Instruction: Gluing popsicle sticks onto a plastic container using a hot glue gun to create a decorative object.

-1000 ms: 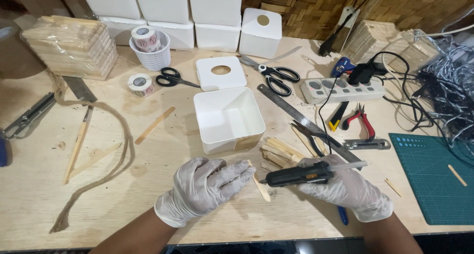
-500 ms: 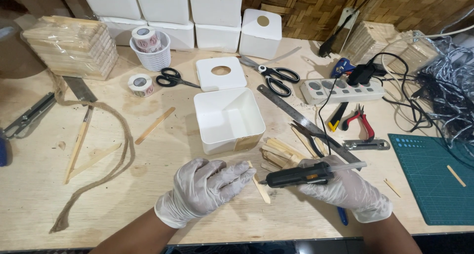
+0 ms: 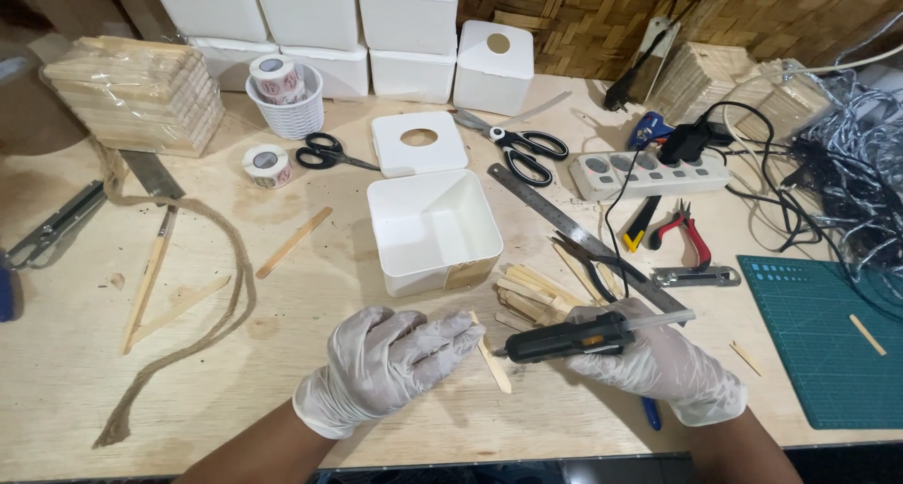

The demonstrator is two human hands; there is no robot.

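Both my hands wear white gloves. My left hand [image 3: 390,362] pinches one end of a flat wooden stick [image 3: 493,360] that lies slanted on the workbench. A black glue gun [image 3: 564,339] with a clear glue rod at its back sits in my right hand [image 3: 658,362], its nozzle pointing left at the stick. Just beyond my hands lies a pile of wooden sticks [image 3: 531,291] beside an open white plastic box [image 3: 433,230]. A thin wooden strip is stuck on the box's near right wall.
The box's lid [image 3: 417,143] with a round hole, two pairs of scissors [image 3: 329,153], a steel ruler [image 3: 564,225], pliers [image 3: 691,239], a power strip [image 3: 649,172], tape rolls [image 3: 267,164], a rope [image 3: 188,286], a green cutting mat [image 3: 828,338] and stacked white boxes [image 3: 310,14] surround the bench.
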